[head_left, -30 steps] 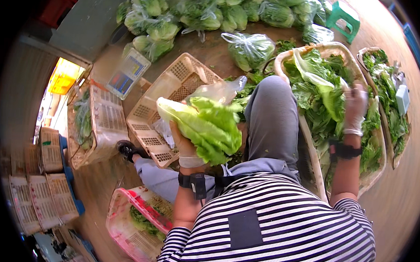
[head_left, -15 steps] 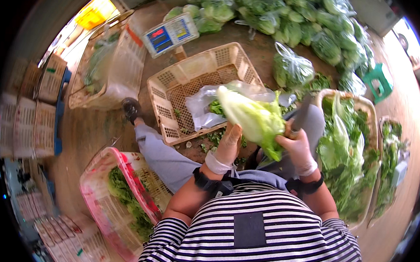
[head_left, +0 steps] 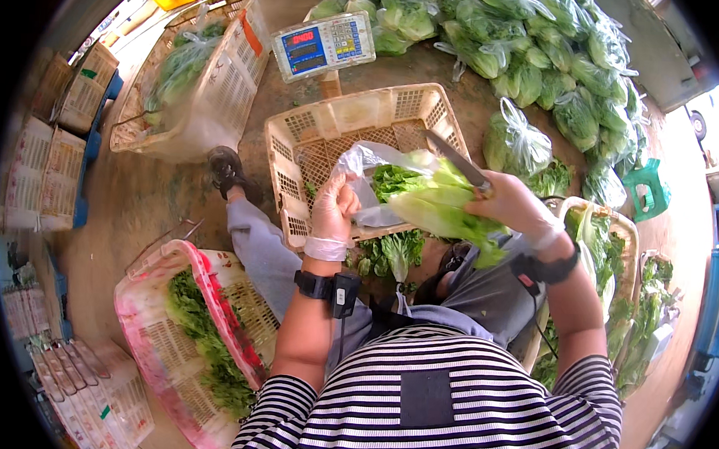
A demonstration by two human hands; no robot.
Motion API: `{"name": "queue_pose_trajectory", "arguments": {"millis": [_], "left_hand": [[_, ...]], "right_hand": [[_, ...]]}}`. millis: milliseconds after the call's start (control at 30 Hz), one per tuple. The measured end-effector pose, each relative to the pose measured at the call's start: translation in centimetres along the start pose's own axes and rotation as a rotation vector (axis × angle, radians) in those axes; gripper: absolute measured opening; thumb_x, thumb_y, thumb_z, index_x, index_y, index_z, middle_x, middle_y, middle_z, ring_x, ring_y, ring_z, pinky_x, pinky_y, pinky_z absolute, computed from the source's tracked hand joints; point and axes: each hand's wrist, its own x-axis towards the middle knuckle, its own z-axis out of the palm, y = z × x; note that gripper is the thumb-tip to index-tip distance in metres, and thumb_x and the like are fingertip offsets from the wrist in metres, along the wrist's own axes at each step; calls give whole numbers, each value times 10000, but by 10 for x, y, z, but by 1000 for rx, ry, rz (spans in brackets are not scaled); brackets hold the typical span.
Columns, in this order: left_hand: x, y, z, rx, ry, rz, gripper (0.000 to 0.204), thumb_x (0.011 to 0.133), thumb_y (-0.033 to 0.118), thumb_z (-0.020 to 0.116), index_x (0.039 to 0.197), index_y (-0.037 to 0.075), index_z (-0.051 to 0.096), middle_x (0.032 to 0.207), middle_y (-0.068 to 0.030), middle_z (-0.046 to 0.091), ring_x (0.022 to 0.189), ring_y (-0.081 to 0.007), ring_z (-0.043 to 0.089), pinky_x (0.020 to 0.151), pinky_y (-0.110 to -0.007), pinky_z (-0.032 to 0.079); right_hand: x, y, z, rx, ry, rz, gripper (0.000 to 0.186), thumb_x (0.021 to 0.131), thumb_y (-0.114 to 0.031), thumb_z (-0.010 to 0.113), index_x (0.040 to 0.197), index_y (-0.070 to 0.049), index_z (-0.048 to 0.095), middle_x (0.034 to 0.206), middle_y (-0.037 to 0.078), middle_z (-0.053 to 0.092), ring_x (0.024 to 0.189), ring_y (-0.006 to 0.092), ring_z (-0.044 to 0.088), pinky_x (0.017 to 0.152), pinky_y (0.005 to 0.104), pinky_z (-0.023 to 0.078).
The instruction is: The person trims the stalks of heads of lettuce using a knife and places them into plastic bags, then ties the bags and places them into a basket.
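My left hand (head_left: 334,211), in a thin clear glove, is closed on the edge of a clear plastic bag (head_left: 366,157). The bag's mouth is spread over the near side of a beige plastic crate (head_left: 288,119). My right hand (head_left: 521,206), gloved too, grips a knife (head_left: 460,158) by its handle, blade pointing up and left. Those same fingers also hold a pale green lettuce head (head_left: 434,208). The lettuce lies at the bag's opening, above my lap, its leafy end near my right wrist. Darker green leaves show in the bag beyond it.
Behind the crate stands a digital scale display (head_left: 323,48). Bagged lettuces (head_left: 535,64) are heaped at the far right, near a green stool (head_left: 646,191). A basket of leaves (head_left: 626,228) is at my right, a pink-stained basket (head_left: 151,320) at my left. Loose leaves (head_left: 398,254) lie before me.
My left hand has let go of the lettuce, moved left and taken the bag's edge. The right hand has turned and moved up, holding the lettuce with the knife. The view has shifted.
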Motion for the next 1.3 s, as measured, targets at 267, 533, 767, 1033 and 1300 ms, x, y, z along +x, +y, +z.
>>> {"name": "queue_pose_trajectory", "arguments": {"millis": [267,533,767,1033,1300], "left_hand": [[-16,14,-1,-329,-238,-211,452,924,411,460,1299,159,452,491,62,213,404,-65,201,442,-218,218],[-27,10,-57,610,275,17,476,812,122,622,1261,56,478,687,-29,570,453,-92,446,404,-249,376],[-22,32,-81,628,151,-245,142,887,119,548,922,-8,602,580,10,521,409,-66,447,368,-239,350],[-4,66,65,147,-323,-79,475,913,326,512,1296,51,455,587,67,311,469,-55,306,513,-217,348],[-55,49,37,-197,-365,-227,694,844,512,543,1410,208,282,575,41,285,441,-53,251,402,-183,246]], "right_hand": [[139,30,92,-196,235,-13,351,758,-284,674,910,24,600,883,235,618,848,368,600,742,430,478],[59,26,90,-251,356,-172,450,645,-346,771,784,37,579,1120,191,548,819,338,583,738,388,480],[70,82,104,-405,148,195,285,690,-243,690,846,-13,628,700,156,630,697,314,635,669,409,497],[74,48,31,1031,404,255,172,840,-180,644,813,-33,561,748,69,625,572,98,536,506,210,435],[49,77,131,-397,416,109,453,610,-325,775,877,-22,570,1052,176,503,854,315,572,701,398,505]]}}
